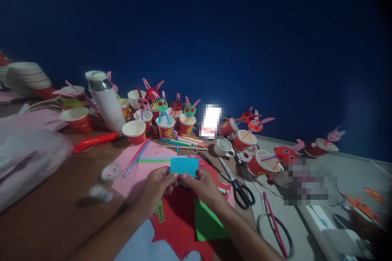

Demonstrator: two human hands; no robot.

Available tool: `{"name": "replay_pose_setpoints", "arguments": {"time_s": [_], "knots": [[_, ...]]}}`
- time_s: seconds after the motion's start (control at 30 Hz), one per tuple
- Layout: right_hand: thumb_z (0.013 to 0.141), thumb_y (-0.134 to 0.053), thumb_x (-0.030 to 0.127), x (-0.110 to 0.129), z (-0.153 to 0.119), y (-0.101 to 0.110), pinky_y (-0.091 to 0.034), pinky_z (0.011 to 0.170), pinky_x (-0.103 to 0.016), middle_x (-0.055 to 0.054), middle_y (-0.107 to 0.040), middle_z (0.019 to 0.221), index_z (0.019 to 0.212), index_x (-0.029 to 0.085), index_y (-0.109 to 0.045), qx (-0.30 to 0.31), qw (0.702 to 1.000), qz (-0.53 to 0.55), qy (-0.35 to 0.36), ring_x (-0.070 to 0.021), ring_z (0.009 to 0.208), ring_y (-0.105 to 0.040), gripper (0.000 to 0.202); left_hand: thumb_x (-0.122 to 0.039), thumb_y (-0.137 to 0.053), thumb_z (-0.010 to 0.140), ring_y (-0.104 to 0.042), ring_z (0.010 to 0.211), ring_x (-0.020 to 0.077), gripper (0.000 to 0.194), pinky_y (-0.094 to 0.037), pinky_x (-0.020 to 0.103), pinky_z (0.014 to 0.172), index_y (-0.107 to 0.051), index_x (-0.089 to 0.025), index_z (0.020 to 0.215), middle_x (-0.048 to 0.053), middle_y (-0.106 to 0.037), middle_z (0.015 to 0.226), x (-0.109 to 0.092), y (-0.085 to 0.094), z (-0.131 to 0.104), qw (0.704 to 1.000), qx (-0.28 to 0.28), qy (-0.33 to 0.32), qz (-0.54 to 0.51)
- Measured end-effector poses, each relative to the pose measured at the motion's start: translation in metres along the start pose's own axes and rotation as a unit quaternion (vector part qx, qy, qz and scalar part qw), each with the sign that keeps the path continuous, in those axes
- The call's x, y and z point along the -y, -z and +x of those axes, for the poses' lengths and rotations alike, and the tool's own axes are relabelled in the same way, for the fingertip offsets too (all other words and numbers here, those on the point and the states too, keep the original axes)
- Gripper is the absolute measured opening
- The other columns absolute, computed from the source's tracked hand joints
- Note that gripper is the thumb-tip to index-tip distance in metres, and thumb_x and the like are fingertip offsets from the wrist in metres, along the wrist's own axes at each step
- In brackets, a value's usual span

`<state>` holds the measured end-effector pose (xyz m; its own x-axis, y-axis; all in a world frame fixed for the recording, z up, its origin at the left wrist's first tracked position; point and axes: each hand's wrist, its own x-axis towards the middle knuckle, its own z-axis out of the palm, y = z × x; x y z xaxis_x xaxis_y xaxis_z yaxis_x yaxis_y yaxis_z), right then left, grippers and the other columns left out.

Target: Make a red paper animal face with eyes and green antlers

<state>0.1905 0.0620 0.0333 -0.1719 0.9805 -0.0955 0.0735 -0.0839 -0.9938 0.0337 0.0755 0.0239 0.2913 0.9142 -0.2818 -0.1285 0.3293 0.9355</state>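
A small blue sheet of paper (184,166) is held up between both hands over the middle of the table. My left hand (161,185) pinches its lower left side between thumb and fingers. On the lower right side, my right hand (203,185) grips it the same way. Beneath the hands lie a large piece of red paper (174,216) with cut edges, a green sheet (208,222) and pink paper (122,183). Black-handled scissors (241,193) rest just right of my right hand, with their blades pointing away from me.
Several red paper cups (134,132) with paper animal figures stand along the back. A white flask (105,102) leans at left, near a red-handled tool (96,142) and a plastic bag (30,159). Markers (190,142) and a small white cup (223,147) lie beyond the hands.
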Motion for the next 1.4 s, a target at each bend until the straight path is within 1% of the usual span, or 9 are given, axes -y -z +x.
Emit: {"name": "replay_pose_setpoints", "arguments": {"time_s": [0.07, 0.17, 0.33, 0.47, 0.57, 0.7, 0.93, 1.13, 1.4], "knots": [[0.078, -0.059, 0.042, -0.002, 0.0, 0.001, -0.037, 0.053, -0.022, 0.0, -0.054, 0.058, 0.065, 0.014, -0.056, -0.022, 1.0, -0.02, -0.001, -0.01, 0.053, -0.046, 0.031, -0.036, -0.064, 0.068, -0.041, 0.041, 0.0051, 0.024, -0.028, 0.017, 0.041, -0.055, -0.014, 0.064, -0.003, -0.053, 0.052, 0.002, -0.002, 0.0, 1.0, 0.005, -0.002, 0.009], [0.078, -0.057, 0.036, -0.001, -0.001, 0.003, -0.035, 0.052, -0.021, 0.001, -0.052, 0.056, 0.063, 0.014, -0.054, -0.021, 0.999, -0.037, 0.0, -0.0094, 0.052, -0.044, 0.027, -0.033, -0.065, 0.068, -0.043, 0.042, 0.0057, 0.022, -0.029, 0.018, 0.043, -0.057, -0.013, 0.063, -0.002, -0.055, 0.053, 0.002, -0.003, -0.001, 0.999, 0.014, -0.012, 0.026], [0.08, -0.054, 0.032, 0.003, -0.004, 0.004, -0.036, 0.053, -0.021, 0.001, -0.054, 0.06, 0.065, 0.014, -0.056, -0.004, 0.998, -0.06, 0.013, -0.0099, 0.055, -0.046, 0.023, -0.032, -0.065, 0.069, -0.045, 0.045, 0.0072, 0.02, -0.03, 0.019, 0.045, -0.061, -0.013, 0.064, -0.001, -0.055, 0.053, 0.0, -0.001, -0.002, 0.998, 0.032, -0.019, 0.045], [0.079, -0.056, 0.029, 0.001, -0.004, 0.0, -0.038, 0.056, -0.021, 0.001, -0.056, 0.064, 0.067, 0.014, -0.058, -0.005, 0.999, -0.043, 0.022, -0.0101, 0.058, -0.048, 0.02, -0.032, -0.064, 0.069, -0.043, 0.044, 0.0069, 0.02, -0.028, 0.019, 0.044, -0.059, -0.014, 0.064, -0.003, -0.053, 0.049, 0.0, -0.002, -0.002, 0.999, 0.022, -0.023, 0.04], [0.078, -0.057, 0.029, -0.002, -0.003, -0.002, -0.04, 0.059, -0.021, 0.0, -0.059, 0.067, 0.07, 0.014, -0.058, 0.005, 1.0, -0.01, 0.026, -0.0109, 0.062, -0.05, 0.018, -0.032, -0.063, 0.07, -0.04, 0.042, 0.0064, 0.02, -0.025, 0.018, 0.042, -0.058, -0.014, 0.063, -0.004, -0.051, 0.045, 0.001, -0.002, -0.002, 0.999, 0.016, -0.017, 0.029], [0.078, -0.057, 0.034, -0.004, 0.001, 0.0, -0.041, 0.056, -0.022, -0.002, -0.058, 0.064, 0.07, 0.013, -0.059, 0.013, 1.0, 0.008, 0.012, -0.0113, 0.057, -0.051, 0.023, -0.035, -0.061, 0.073, -0.042, 0.043, 0.0062, 0.023, -0.026, 0.017, 0.042, -0.058, -0.013, 0.064, -0.002, -0.053, 0.049, 0.003, 0.0, -0.002, 1.0, 0.02, -0.002, 0.004], [0.075, -0.058, 0.033, -0.005, 0.003, 0.003, -0.041, 0.055, -0.023, -0.001, -0.058, 0.062, 0.069, 0.013, -0.058, 0.013, 1.0, 0.011, -0.013, -0.0112, 0.054, -0.051, 0.021, -0.036, -0.062, 0.074, -0.048, 0.051, 0.0067, 0.02, -0.036, 0.017, 0.049, -0.057, -0.016, 0.076, -0.002, -0.055, 0.061, 0.001, 0.004, -0.002, 0.999, 0.006, 0.006, -0.051], [0.073, -0.059, 0.036, -0.004, 0.002, 0.003, -0.041, 0.056, -0.024, 0.0, -0.057, 0.06, 0.067, 0.014, -0.057, 0.009, 1.0, 0.016, -0.025, -0.0117, 0.054, -0.051, 0.022, -0.034, -0.063, 0.073, -0.043, 0.042, 0.0067, 0.026, -0.027, 0.017, 0.041, -0.049, -0.016, 0.06, -0.004, -0.049, 0.046, 0.007, 0.006, -0.001, 0.998, -0.016, -0.011, -0.052], [0.072, -0.058, 0.033, 0.001, 0.001, 0.005, -0.04, 0.055, -0.024, 0.001, -0.055, 0.057, 0.065, 0.015, -0.054, -0.003, 0.999, 0.009, -0.041, -0.0116, 0.053, -0.05, 0.02, -0.036, -0.057, 0.078, -0.047, 0.045, 0.0089, 0.027, -0.03, 0.02, 0.043, -0.053, -0.016, 0.061, -0.002, -0.052, 0.051, 0.005, 0.01, 0.003, 0.998, -0.019, -0.039, -0.052]]}}
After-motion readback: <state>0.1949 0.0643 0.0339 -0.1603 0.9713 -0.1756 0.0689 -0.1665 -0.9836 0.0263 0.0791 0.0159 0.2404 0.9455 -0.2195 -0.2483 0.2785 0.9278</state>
